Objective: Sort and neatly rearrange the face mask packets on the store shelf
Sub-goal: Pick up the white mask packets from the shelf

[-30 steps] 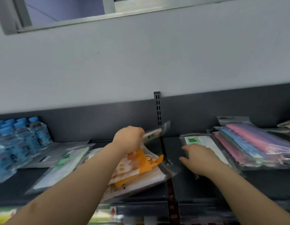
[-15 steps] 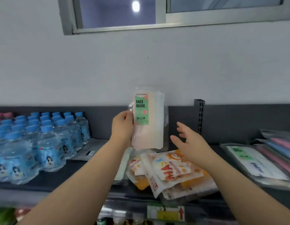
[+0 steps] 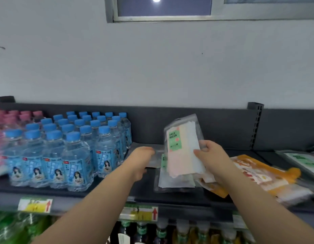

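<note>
The dark store shelf runs the width of the view, its left half packed with blue-capped water bottles in tight rows and its right half taken up by loose mask packets. Toward the right end, an orange printed packet pile lies askew and overhangs the front edge of the shelf, and at the far right a flat green-labelled packet rests near the back. In the middle, just beside the bottles, a clear packet of white masks lies flat on the shelf, with another clear packet behind it toward the back panel. The right hand is clamped on the lower right edge of a pink-and-white "FACE MASK" packet, thumb in front and fingers behind, holding it upright and slightly tilted above the flat white one. The left hand reaches in beside the bottles with its fingers curled down on the rear clear packet; whether it grips or merely presses it I cannot tell. The step in hand looks like gathering the matching green-labelled packets into one stack. To do it well, the left hand should square the flat packets against each other first, labels the same way up, and the right should lower its packet flat on top, edges aligned, clear of the bottles and set back from the shelf's front edge.
</note>
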